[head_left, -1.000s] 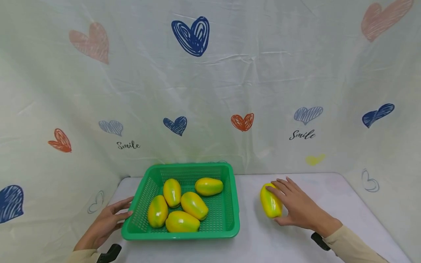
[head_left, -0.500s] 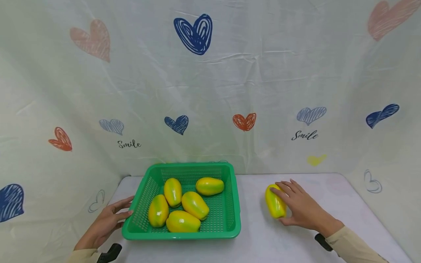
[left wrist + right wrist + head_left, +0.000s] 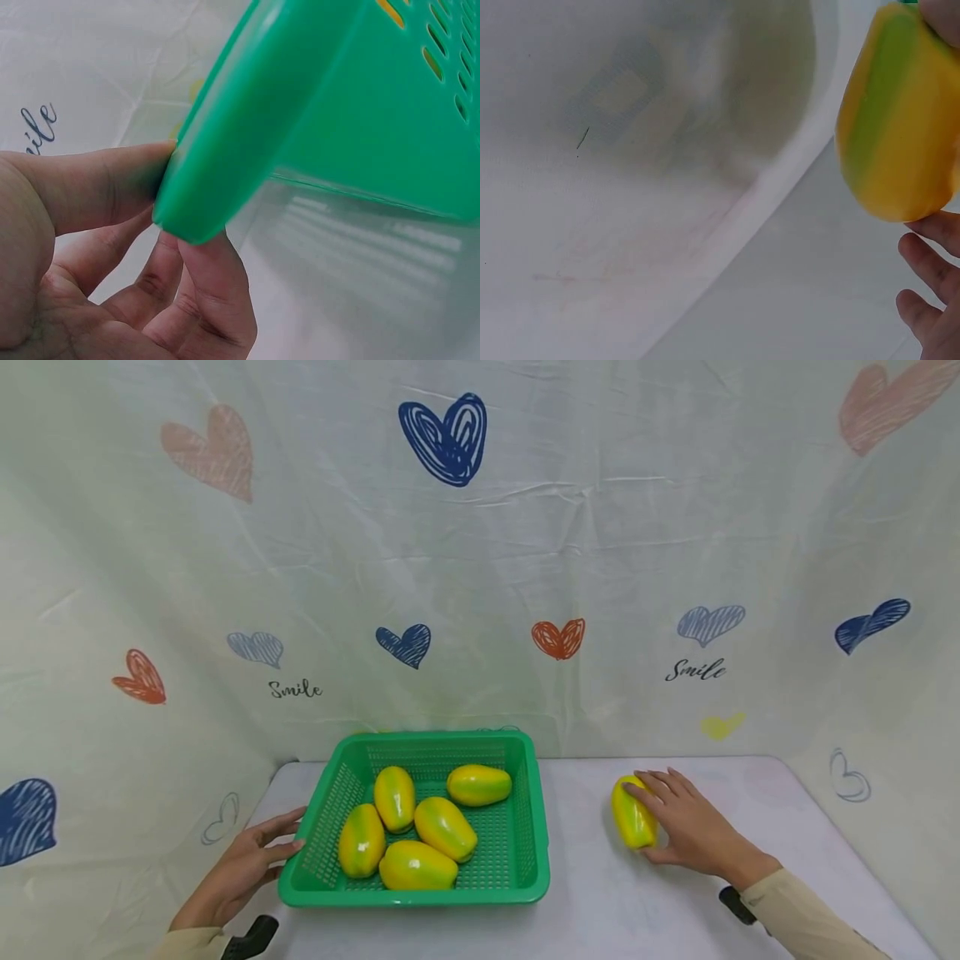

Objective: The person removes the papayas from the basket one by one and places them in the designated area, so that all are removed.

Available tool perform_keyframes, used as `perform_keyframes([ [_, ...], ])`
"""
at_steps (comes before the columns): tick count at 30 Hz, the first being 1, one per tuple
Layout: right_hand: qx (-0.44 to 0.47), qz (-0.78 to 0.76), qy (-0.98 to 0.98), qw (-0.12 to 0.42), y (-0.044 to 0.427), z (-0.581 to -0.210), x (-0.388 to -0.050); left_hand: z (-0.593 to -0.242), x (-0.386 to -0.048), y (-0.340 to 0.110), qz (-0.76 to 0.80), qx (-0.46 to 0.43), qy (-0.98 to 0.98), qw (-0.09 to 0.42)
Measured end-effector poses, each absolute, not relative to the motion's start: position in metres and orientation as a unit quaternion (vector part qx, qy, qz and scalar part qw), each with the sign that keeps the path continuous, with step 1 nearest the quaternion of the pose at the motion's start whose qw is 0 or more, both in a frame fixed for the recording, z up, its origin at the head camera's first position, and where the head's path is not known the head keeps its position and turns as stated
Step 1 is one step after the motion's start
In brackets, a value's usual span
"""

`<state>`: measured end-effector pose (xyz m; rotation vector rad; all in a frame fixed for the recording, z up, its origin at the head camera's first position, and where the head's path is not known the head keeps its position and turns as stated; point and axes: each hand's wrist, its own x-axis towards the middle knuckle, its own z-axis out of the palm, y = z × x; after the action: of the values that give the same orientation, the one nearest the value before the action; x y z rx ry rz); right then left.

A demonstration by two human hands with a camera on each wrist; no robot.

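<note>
A green basket (image 3: 405, 897) stands on the table with several yellow-green fruits (image 3: 417, 866) lying in it. At its left side, my left hand (image 3: 240, 868) touches the rim. In the left wrist view, that hand (image 3: 127, 277) has its thumb on one face of the rim (image 3: 232, 127) and fingertips under its edge. Right of the basket, my right hand (image 3: 697, 831) holds another yellow fruit (image 3: 633, 814) between thumb and fingers. The right wrist view shows this fruit (image 3: 900, 120) between the thumb at the top and the fingers of the hand (image 3: 937, 292) below.
The white tabletop (image 3: 577, 893) extends on both sides of the basket. Behind it hangs a pale curtain (image 3: 480, 560) printed with hearts and the word Smile, which also closes in the left and right sides.
My right hand and the fruit it holds have moved to the right, a little farther from the basket. The left hand stays at the basket's rim.
</note>
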<state>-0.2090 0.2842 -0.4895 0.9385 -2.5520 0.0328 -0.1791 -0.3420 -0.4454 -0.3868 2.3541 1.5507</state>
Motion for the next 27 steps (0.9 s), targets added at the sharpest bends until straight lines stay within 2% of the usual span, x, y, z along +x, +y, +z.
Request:
perform_keyframes([
  [10,0.354,0.01,-0.911,0.21,0.284,-0.495,-0.221,-0.447,-0.179,-0.341,0.538,-0.135,0.82,0.141],
  [18,0.344,0.033,-0.93,0.128,0.279,-0.493,-0.222,-0.445,-0.178,-0.341,0.541,-0.134,0.817,0.145],
  [27,0.32,0.04,-0.943,0.085,0.277,-0.494,-0.224,-0.446,-0.176,-0.341,0.544,-0.13,0.818,0.137],
])
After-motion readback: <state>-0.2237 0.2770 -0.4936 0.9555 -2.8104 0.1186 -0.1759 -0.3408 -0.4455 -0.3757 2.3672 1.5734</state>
